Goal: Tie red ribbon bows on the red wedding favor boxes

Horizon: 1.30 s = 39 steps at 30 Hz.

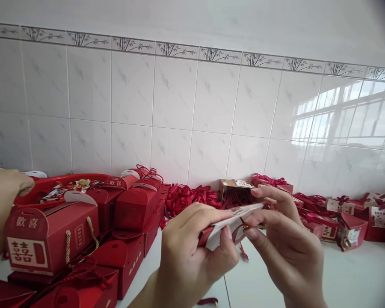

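Observation:
My left hand (pixel 195 248) is closed on a red and white folded paper gift box (pixel 216 235), tilted and seen nearly edge-on, with the thumb pressed along its near side. My right hand (pixel 285 244) meets the box's right end, where thumb and index finger pinch a small gold-tipped cord (pixel 244 226). Its other fingers are raised and curled. The far side of the box and most of the cord are hidden by the fingers. Below on the white table lies a dark red ribbon with a gold tip (pixel 208 301).
At left, stacked red gift boxes (pixel 54 235) stand before a red basin (pixel 70 177) of wrapped sweets, with another person's hand (pixel 8 184) by it. Behind are a ribbon heap (pixel 192 199) and a cardboard box (pixel 232 188). More tied boxes (pixel 351 231) line the tiled wall at right.

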### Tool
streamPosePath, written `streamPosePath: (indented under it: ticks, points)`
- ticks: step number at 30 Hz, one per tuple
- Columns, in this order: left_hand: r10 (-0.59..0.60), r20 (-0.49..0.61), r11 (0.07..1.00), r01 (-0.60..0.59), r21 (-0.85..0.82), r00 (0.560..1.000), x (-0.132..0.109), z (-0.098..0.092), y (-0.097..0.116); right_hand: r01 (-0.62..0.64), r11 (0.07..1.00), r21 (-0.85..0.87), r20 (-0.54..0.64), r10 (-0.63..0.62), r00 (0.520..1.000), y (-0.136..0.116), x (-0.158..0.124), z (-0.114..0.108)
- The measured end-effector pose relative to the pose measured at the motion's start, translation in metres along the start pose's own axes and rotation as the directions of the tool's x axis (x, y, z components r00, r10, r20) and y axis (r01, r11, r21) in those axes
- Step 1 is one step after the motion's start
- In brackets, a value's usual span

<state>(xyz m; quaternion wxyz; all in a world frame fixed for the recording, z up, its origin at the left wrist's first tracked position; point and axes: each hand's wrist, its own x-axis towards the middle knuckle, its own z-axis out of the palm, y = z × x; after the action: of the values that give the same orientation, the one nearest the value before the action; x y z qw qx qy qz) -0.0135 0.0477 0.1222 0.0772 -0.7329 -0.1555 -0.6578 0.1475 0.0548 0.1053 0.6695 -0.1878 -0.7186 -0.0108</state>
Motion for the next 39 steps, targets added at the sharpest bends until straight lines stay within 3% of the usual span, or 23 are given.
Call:
streamPosePath:
  ticks: [16, 19, 21, 22, 25, 27, 29, 31, 36, 39]
  points:
    - [0.015, 0.041, 0.998, -0.017, 0.053, 0.999, 0.003, -0.001, 0.001, -0.096, 0.995, 0.024, 0.001, 0.096, 0.995, -0.004, -0.003, 0.003]
    - [-0.064, 0.027, 0.997, 0.063, 0.039, 0.998, 0.003, -0.001, 0.001, -0.109, 0.994, 0.023, 0.007, 0.109, 0.994, -0.003, -0.003, 0.002]
    - [-0.247, 0.016, 0.969, 0.247, -0.007, 0.969, 0.003, -0.001, -0.001, -0.148, 0.988, 0.053, -0.006, 0.148, 0.989, -0.001, -0.002, 0.003]
    - [-0.358, 0.019, 0.933, 0.358, -0.047, 0.934, 0.003, -0.001, -0.002, -0.175, 0.981, 0.08, -0.018, 0.177, 0.984, 0.0, -0.001, 0.003]
    - [-0.619, 0.075, 0.755, 0.619, -0.215, 0.781, 0.002, 0.001, -0.007, -0.249, 0.952, 0.175, -0.044, 0.261, 0.964, 0.003, -0.001, 0.004]
    - [-0.697, 0.119, 0.648, 0.692, -0.319, 0.707, 0.002, 0.003, -0.009, -0.279, 0.934, 0.221, -0.021, 0.29, 0.957, 0.004, -0.001, 0.004]
    - [-0.726, 0.151, 0.581, 0.716, -0.386, 0.671, 0.003, 0.005, -0.01, -0.294, 0.921, 0.256, 0.031, 0.296, 0.955, 0.004, -0.002, 0.004]
    - [-0.729, 0.168, 0.562, 0.72, -0.407, 0.664, 0.003, 0.007, -0.01, -0.301, 0.912, 0.28, 0.077, 0.291, 0.954, 0.002, -0.002, 0.004]
    - [-0.682, 0.155, 0.631, 0.683, -0.367, 0.714, 0.002, 0.007, -0.008, -0.28, 0.933, 0.225, 0.091, 0.266, 0.96, -0.006, -0.001, 0.005]
    - [-0.674, 0.183, 0.626, 0.684, -0.373, 0.716, 0.003, 0.007, -0.006, -0.272, 0.946, 0.176, 0.09, 0.26, 0.961, -0.007, 0.0, 0.007]
